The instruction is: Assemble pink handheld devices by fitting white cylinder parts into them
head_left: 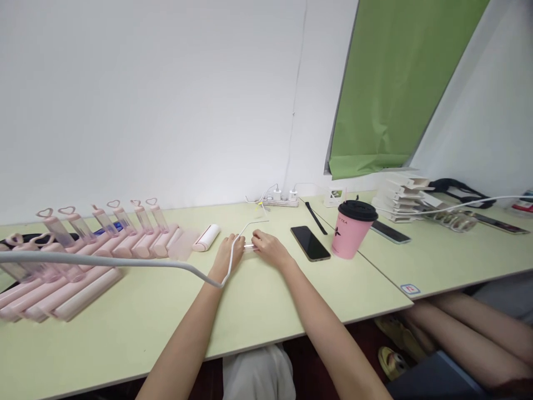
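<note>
Now in the left hand (225,251): one end of a small clear piece (249,248) is gripped by curled fingers.
Right hand (270,248): the other end is gripped.
Long axis: it is laid left to right, roughly along the far edge; which end is the top cannot be told.
Place: mid-tabletop (250,311), between far and front edges.
Right: a phone (310,243).

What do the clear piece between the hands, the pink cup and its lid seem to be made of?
Clear piece: probably glossy plastic, transparent with a bright glint; glass is possible.
Pink cup: likely coated paper, from its smooth, fairly matte, tapered wall.
Black lid: apparently moulded plastic, dull with a stepped rim.
</note>
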`<state>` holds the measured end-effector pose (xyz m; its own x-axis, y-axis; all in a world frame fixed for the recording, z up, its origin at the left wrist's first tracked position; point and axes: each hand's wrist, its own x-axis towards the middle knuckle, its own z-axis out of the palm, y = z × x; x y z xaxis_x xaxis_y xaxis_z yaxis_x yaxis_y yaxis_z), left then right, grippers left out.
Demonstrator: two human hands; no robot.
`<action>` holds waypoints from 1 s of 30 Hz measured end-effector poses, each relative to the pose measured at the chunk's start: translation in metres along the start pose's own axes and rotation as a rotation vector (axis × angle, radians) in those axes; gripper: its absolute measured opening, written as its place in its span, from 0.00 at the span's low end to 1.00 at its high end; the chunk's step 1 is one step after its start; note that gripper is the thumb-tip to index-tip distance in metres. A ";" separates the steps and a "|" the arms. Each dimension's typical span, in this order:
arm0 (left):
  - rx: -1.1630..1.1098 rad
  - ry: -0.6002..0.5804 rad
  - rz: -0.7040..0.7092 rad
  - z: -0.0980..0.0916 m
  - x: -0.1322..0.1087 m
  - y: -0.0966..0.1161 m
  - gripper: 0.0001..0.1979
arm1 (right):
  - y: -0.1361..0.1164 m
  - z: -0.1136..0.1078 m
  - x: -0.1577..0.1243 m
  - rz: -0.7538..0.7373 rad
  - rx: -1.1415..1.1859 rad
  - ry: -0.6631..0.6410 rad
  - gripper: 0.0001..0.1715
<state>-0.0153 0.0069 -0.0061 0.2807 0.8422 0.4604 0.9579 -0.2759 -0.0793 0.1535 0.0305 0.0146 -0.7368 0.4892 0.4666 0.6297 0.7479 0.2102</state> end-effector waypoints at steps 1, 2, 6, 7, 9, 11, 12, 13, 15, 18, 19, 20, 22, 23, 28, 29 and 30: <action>-0.004 -0.025 -0.008 0.000 -0.001 0.001 0.13 | 0.001 0.002 -0.001 -0.006 0.012 0.005 0.09; -0.015 -0.062 -0.010 0.001 -0.001 0.003 0.13 | 0.003 0.004 -0.002 -0.009 0.018 -0.002 0.10; -0.061 -0.179 -0.013 0.004 0.001 0.010 0.10 | 0.005 0.008 -0.004 0.117 -0.025 -0.043 0.13; -0.065 -0.186 -0.015 0.005 0.002 0.011 0.10 | 0.004 0.008 -0.004 0.172 -0.038 -0.058 0.13; -0.067 -0.186 -0.014 0.007 0.002 0.009 0.10 | 0.001 0.008 -0.004 0.248 -0.048 -0.118 0.13; -0.068 -0.178 -0.001 0.008 -0.001 0.005 0.10 | -0.002 0.007 -0.003 0.270 -0.033 -0.190 0.12; -0.071 -0.168 0.010 0.008 -0.003 0.002 0.11 | -0.004 0.007 -0.003 0.277 -0.017 -0.206 0.11; -0.078 -0.152 0.021 0.009 -0.005 -0.001 0.11 | -0.006 0.007 -0.003 0.285 0.003 -0.206 0.11; -0.109 -0.115 0.039 0.009 -0.010 -0.006 0.12 | -0.009 0.006 -0.003 0.292 0.047 -0.178 0.12; -0.202 -0.035 0.029 0.005 -0.013 -0.009 0.12 | -0.013 0.004 -0.001 0.295 0.114 -0.122 0.12; -0.238 0.021 -0.005 0.003 -0.013 -0.009 0.13 | -0.015 0.003 0.001 0.323 0.135 -0.096 0.13; -0.268 0.093 -0.054 0.000 -0.012 -0.009 0.14 | -0.016 0.002 0.003 0.360 0.157 -0.066 0.14; -0.296 0.234 -0.160 -0.006 -0.010 -0.009 0.16 | -0.017 0.001 0.006 0.436 0.192 0.000 0.17; -0.290 0.267 -0.196 -0.008 -0.009 -0.010 0.16 | -0.016 0.001 0.007 0.463 0.199 0.026 0.18; -0.207 0.000 -0.141 -0.009 -0.010 -0.019 0.12 | 0.003 0.003 0.002 0.656 0.127 -0.057 0.20; -0.201 -0.047 -0.139 -0.008 -0.011 -0.020 0.13 | 0.009 0.004 0.000 0.704 0.105 -0.089 0.21; -0.202 -0.072 -0.141 -0.007 -0.012 -0.021 0.15 | 0.014 0.006 -0.002 0.741 0.081 -0.106 0.21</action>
<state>-0.0391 -0.0008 -0.0040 0.1554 0.9075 0.3901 0.9585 -0.2341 0.1626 0.1625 0.0423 0.0117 -0.1493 0.9147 0.3755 0.9528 0.2346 -0.1926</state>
